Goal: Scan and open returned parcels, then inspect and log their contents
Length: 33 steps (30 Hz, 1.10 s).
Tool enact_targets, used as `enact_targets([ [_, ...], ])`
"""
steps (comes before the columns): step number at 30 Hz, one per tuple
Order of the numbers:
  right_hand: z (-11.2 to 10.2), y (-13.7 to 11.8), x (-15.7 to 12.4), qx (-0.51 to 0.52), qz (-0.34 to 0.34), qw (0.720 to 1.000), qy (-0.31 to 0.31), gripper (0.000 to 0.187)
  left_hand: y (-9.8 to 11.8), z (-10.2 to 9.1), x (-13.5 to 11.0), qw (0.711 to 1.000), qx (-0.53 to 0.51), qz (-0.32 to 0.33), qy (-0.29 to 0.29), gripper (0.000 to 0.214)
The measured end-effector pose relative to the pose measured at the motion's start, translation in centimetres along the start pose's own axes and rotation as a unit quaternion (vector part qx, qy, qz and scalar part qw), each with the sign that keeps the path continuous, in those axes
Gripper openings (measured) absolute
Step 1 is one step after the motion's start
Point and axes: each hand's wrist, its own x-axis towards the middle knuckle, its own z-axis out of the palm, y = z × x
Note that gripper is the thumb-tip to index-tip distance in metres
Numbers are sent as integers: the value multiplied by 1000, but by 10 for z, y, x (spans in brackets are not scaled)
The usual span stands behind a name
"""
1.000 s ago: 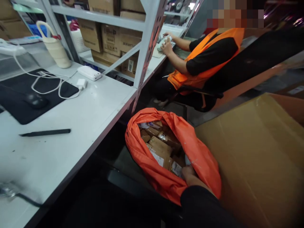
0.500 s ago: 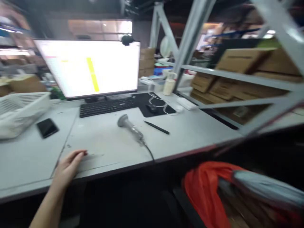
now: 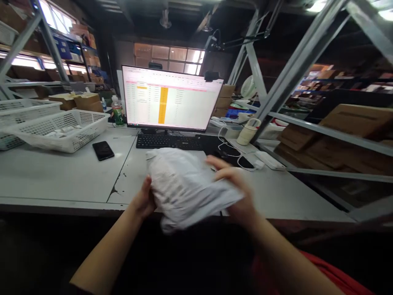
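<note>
A crumpled white plastic mailing bag (image 3: 184, 184), blurred along its lower edge, is held up in front of me over the desk's front edge. My left hand (image 3: 145, 199) grips its left side, thumb on the near face and the fingers behind it. At the right end my right hand (image 3: 235, 186) is closed on the bag's corner, index finger stretched along the top; motion smears part of this hand. Behind the bag lies a black keyboard (image 3: 168, 141), partly covered by it. The bag hides the spot where the handheld scanner lay.
A monitor (image 3: 184, 102) showing a spreadsheet stands at the back. To the left are a black phone (image 3: 103, 150) and a white plastic basket (image 3: 70, 143). On the right stand a cream cup (image 3: 248, 132), a white cable and a metal rack frame (image 3: 325, 127) before cardboard boxes.
The view has swung left and up. My left hand, earlier resting by the desk edge, now holds the mailing bag. My right hand has come into view, also on the bag.
</note>
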Motion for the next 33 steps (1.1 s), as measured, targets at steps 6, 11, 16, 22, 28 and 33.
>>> enact_targets([
  [6,26,48,14,-181,-49,982,-37,25,29,-42,-3,961,10,144,235,73],
  [11,6,110,30,-68,317,942,-81,87,29,-48,-3,940,44,222,256,76],
  [16,17,108,41,169,497,841,-130,93,19,-55,6,932,83,235,264,82],
  [22,16,62,48,235,501,817,-162,81,15,-63,6,923,95,251,277,85],
  [28,-2,-5,29,215,438,827,-278,92,13,-65,7,924,99,240,280,90],
  [33,-16,-32,22,182,416,838,-301,89,13,-64,6,920,120,235,291,86],
])
